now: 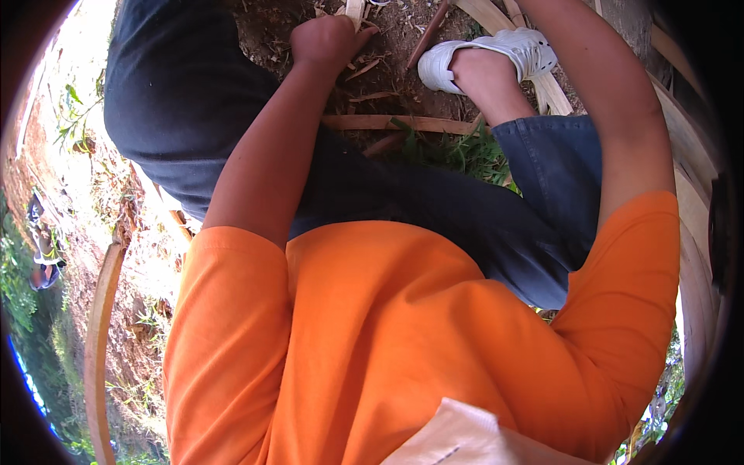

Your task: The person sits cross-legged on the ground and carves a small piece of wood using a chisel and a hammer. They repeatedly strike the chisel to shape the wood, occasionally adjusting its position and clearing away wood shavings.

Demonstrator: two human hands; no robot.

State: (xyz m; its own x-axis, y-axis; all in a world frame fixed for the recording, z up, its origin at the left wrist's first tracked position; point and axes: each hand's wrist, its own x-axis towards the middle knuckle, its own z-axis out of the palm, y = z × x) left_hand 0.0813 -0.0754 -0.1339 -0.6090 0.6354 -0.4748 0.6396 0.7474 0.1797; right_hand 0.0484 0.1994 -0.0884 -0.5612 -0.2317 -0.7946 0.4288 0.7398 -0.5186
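My left hand [324, 43] is at the top of the view, closed around a pale strip of split wood or bamboo [355, 11]. The strip runs out past the upper edge, so most of its length is hidden. One finger or the thumb points off to the right of the fist. My right arm [620, 85] reaches up and leaves the picture at the top, so the right hand is out of sight. Below my left hand, shavings and thin scraps [364, 68] lie on the brown soil.
My foot in a white clog [496, 56] rests among pale strips [552, 94]. A reddish-brown stick [428, 35] lies beside it. A long strip [411, 123] crosses the ground near grass. At the left stands a curved strip [99, 349]; farther off is another person [43, 236].
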